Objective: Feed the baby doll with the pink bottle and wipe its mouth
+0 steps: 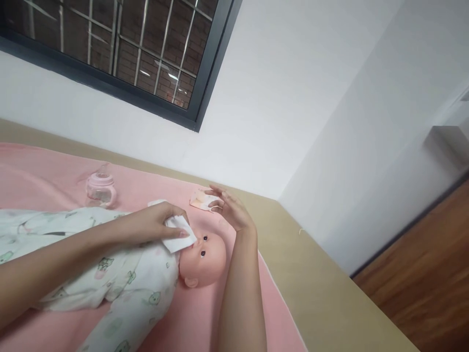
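A baby doll (207,264) in white clothes with green prints lies on its back, head toward the right. My left hand (161,224) pinches a folded white tissue (178,233) between thumb and fingers. The tissue is against the doll's mouth and chin. Beyond the doll's head, my right hand (232,209) is raised with fingers stretched and the thumb apart, holding nothing. Just behind its fingers lies a small orange-and-white tissue pack (200,199); whether the fingertips touch it I cannot tell.
A pink-capped baby bottle (100,188) stands behind the doll's body. Under everything is a pink cloth (194,318) on a pale wooden tabletop (315,288). A white wall (264,122) and a barred window (146,49) rise behind.
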